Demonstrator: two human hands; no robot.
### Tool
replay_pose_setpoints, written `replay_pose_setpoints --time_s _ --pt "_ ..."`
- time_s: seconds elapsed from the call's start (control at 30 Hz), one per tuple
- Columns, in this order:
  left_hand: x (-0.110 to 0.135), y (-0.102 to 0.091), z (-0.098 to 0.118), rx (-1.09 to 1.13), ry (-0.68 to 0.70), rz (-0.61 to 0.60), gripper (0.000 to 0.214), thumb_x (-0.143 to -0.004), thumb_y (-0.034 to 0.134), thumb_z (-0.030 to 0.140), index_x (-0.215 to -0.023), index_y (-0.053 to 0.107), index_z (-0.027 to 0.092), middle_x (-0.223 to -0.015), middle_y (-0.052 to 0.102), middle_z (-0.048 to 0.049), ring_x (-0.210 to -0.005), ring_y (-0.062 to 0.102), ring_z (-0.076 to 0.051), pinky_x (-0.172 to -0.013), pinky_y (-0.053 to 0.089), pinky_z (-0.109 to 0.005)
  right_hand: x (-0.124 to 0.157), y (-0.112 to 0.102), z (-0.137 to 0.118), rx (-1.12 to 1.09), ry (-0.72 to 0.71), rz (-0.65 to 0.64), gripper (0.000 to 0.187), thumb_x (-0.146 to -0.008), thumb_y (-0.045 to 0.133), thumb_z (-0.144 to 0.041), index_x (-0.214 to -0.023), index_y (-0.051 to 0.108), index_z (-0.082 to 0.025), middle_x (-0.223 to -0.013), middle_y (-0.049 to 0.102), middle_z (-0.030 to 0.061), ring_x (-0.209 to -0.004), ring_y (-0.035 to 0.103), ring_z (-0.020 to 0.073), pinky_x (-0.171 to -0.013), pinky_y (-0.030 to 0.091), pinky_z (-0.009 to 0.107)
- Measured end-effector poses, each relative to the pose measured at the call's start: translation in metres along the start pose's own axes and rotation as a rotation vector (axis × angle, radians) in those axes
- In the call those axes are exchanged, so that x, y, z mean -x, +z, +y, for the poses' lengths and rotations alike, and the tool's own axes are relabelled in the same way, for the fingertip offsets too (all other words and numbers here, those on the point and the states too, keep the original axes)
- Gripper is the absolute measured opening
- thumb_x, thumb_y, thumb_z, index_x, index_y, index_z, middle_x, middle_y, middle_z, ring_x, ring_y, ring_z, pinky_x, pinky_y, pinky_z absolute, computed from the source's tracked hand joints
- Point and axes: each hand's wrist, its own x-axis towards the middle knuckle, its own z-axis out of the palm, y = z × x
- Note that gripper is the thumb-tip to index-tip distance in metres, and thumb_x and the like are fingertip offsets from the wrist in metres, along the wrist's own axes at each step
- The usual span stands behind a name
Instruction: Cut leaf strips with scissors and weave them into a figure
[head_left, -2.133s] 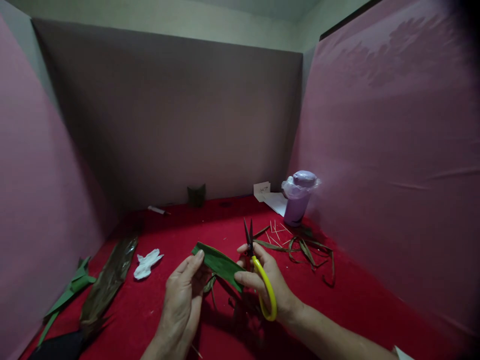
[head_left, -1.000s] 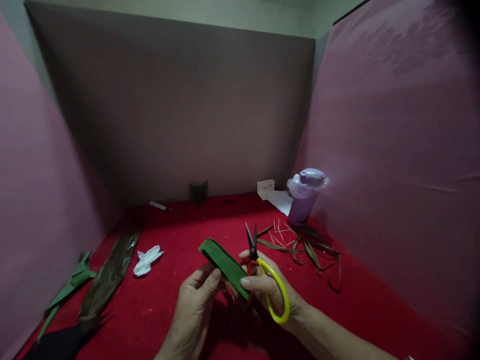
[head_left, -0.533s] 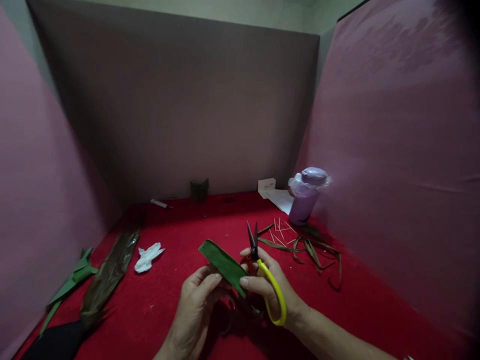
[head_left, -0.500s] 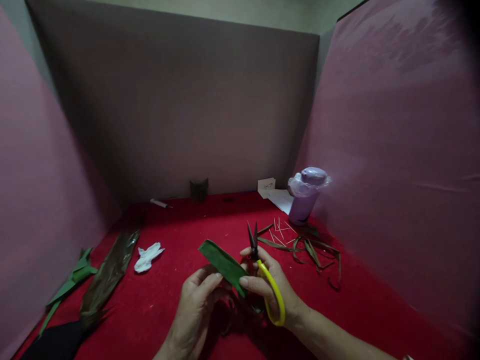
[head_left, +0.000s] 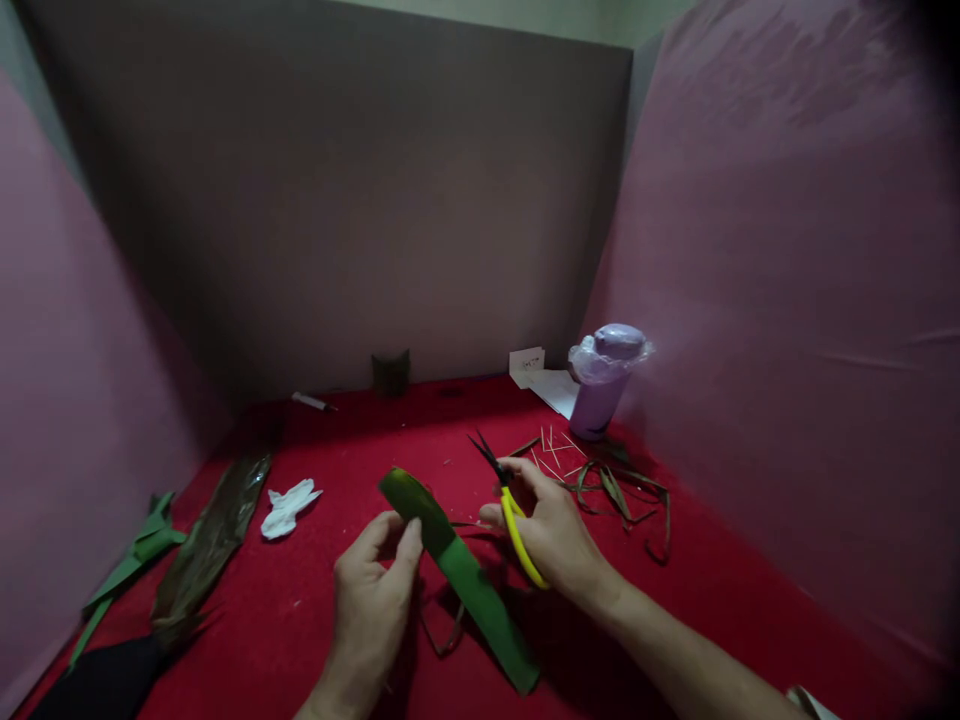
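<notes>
My left hand (head_left: pixel 375 595) pinches a folded strip of green leaf (head_left: pixel 461 570) near its upper end, thumb on top. The strip slants down to the right over the red cloth, its lower part free. In my right hand (head_left: pixel 551 525) is a pair of scissors (head_left: pixel 514 525) with yellow handles and dark blades, the blades slightly apart and pointing up and left, clear of the leaf. A thin brown strip (head_left: pixel 442 645) shows beneath the green leaf; its ends are partly hidden.
Several toothpicks (head_left: pixel 555 450) and dried strips (head_left: pixel 619 500) lie to the right, before a purple cup (head_left: pixel 600 395) with plastic wrap. On the left are a white tissue (head_left: pixel 289 508), a long brown leaf (head_left: pixel 217 540) and a folded green leaf (head_left: pixel 139 555). A syringe (head_left: pixel 311 401) lies farther back.
My right hand has let go of the leaf strip and shifted right with the scissors, which now tilt left. More of the strip's lower end shows. The view has shifted slightly.
</notes>
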Motion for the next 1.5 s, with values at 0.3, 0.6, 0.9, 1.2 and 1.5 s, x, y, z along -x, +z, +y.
replay_pose_setpoints --time_s 0.3,0.6,0.9,1.2,1.5 --pt "-0.009 -0.003 -0.001 0.181 -0.233 -0.081 0.021 -0.065 0.071 0.032 -0.063 0.058 0.016 -0.057 0.064 0.0003 -0.049 0.06 -0.013 -0.046 0.05 -0.023 -0.023 -0.029 0.024 0.671 -0.021 -0.162 0.036 -0.07 0.054 -0.007 -0.104 0.06 -0.014 -0.093 0.061 0.0126 -0.088 0.056 0.0252 -0.077 0.037 0.034" --pt "-0.006 0.0 -0.002 0.213 -0.266 -0.219 0.019 -0.072 0.067 0.03 -0.064 0.059 0.015 -0.059 0.066 -0.0026 -0.051 0.06 -0.013 -0.046 0.048 -0.022 -0.005 -0.02 -0.01 0.476 -0.093 -0.209 0.028 -0.089 0.044 -0.028 -0.07 0.062 -0.017 -0.074 0.059 0.0047 -0.072 0.053 0.0168 -0.068 0.039 0.029" --pt "0.002 0.006 -0.001 0.124 -0.3 -0.328 0.02 -0.076 0.063 0.034 -0.074 0.064 0.014 -0.063 0.066 -0.003 -0.055 0.06 -0.013 -0.048 0.048 -0.023 0.015 0.006 -0.014 -0.437 0.239 -0.359 0.025 -0.074 0.061 -0.037 -0.065 0.051 -0.016 -0.053 0.046 -0.0064 -0.04 0.039 0.0046 -0.037 0.03 0.017" --pt "0.008 0.007 -0.003 0.092 -0.352 -0.354 0.02 -0.071 0.068 0.033 -0.068 0.062 0.014 -0.057 0.064 -0.0016 -0.049 0.056 -0.011 -0.046 0.044 -0.021 0.009 0.002 -0.02 -0.497 0.322 -0.38 0.027 -0.074 0.056 -0.041 -0.064 0.051 -0.016 -0.042 0.051 -0.0064 -0.03 0.042 0.0049 -0.027 0.028 0.013" --pt "0.007 0.008 -0.001 0.097 -0.333 -0.356 0.021 -0.07 0.068 0.034 -0.065 0.063 0.014 -0.057 0.064 -0.0028 -0.049 0.056 -0.012 -0.044 0.045 -0.021 0.009 0.001 -0.019 -0.487 0.321 -0.406 0.024 -0.071 0.056 -0.038 -0.066 0.054 -0.015 -0.051 0.058 -0.0024 -0.034 0.051 0.0071 -0.028 0.032 0.014"
